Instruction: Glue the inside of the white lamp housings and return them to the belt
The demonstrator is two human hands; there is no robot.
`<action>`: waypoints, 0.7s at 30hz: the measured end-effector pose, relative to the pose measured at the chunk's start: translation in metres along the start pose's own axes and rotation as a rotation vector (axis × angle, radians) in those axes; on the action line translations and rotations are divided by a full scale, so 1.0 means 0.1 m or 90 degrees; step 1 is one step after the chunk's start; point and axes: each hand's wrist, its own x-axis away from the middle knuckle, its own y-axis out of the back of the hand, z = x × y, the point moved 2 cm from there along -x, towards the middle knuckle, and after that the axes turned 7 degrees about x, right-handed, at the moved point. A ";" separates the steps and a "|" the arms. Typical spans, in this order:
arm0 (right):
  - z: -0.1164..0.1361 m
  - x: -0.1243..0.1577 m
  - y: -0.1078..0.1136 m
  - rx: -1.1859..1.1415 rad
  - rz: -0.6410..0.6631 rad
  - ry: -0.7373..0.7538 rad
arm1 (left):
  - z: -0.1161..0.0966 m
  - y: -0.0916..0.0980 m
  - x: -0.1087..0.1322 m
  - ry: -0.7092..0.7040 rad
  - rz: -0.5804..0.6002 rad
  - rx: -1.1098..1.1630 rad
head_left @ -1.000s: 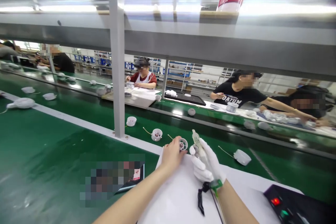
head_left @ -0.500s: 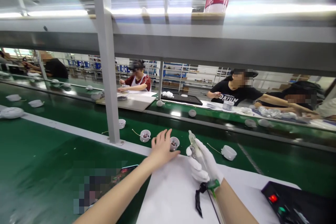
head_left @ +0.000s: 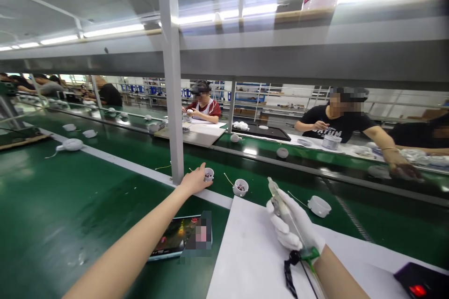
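and here's the left hand (head_left: 194,181) right at a small white cup (head_left: 209,174), the cup sitting between forefinger and thumb, though whether those fingers grip it i cannot tell! a second white cup (head_left: 240,188) stands just right of those fingers, while the gloved right hand (head_left: 293,222) has its fingers wrapped around a translucent tool (head_left: 275,191), tip pointing up and away.

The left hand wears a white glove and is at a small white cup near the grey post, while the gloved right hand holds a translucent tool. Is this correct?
Not quite. The head view shows the left hand bare, not gloved. The rest stands: it is at a small white cup near the grey post, and the gloved right hand holds a translucent tool.
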 end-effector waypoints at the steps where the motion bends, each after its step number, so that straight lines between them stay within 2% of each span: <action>1: -0.02 -0.01 0.00 -0.001 0.002 0.002 | 0.00 -0.01 0.00 0.003 -0.010 -0.002; 8: -0.06 -0.03 -0.02 -0.012 0.013 0.004 | -0.07 0.08 0.04 -0.029 -0.116 0.027; 11: -0.03 -0.02 -0.05 -0.029 0.003 0.000 | -0.27 0.11 0.16 -0.079 -0.176 0.080; 15: -0.01 -0.02 -0.05 -0.042 -0.006 -0.006 | -0.69 0.03 0.47 -0.186 -0.257 0.324; 17: 0.00 -0.02 -0.01 -0.037 -0.005 -0.006 | -0.89 -0.11 0.69 -0.230 -0.231 0.439; 21: 0.02 0.03 0.05 -0.012 -0.028 -0.005 | -1.16 -0.44 1.16 -0.309 -0.103 0.545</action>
